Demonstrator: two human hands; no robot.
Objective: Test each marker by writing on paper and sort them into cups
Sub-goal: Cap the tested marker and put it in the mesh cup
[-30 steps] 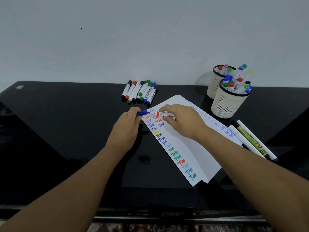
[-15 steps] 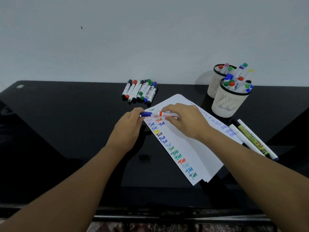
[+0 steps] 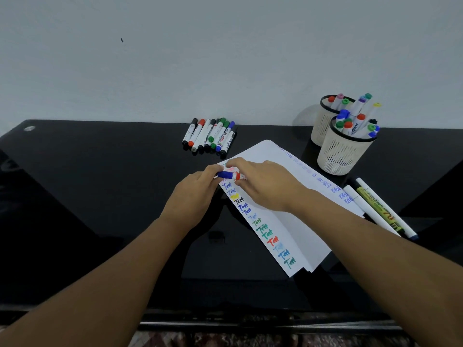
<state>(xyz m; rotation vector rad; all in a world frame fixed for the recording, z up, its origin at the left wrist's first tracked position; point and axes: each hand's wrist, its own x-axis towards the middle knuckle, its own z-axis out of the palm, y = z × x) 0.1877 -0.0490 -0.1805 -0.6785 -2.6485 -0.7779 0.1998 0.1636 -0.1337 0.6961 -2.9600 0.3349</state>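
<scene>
Over the top of the white paper stack [image 3: 295, 229], both hands meet on one whiteboard marker. My left hand [image 3: 194, 196] pinches its blue cap [image 3: 224, 174]. My right hand [image 3: 265, 186] grips the marker body [image 3: 238, 176], mostly hidden under the fingers; a red band shows beside the cap. The cap sits against the body. A column of coloured "Test" words runs down the paper's left edge. Two white mesh cups stand at the back right, the near cup [image 3: 343, 154] and the far cup [image 3: 323, 126], each holding several markers.
A row of several markers [image 3: 209, 136] lies at the back of the black glass table [image 3: 87, 196], near the wall. Three more markers [image 3: 378, 209] lie to the right of the paper. The table's front edge runs below my forearms.
The blue cap, held apart from the marker a second ago, has closed in onto its tip. Both hands have drawn together over the paper's top edge.
</scene>
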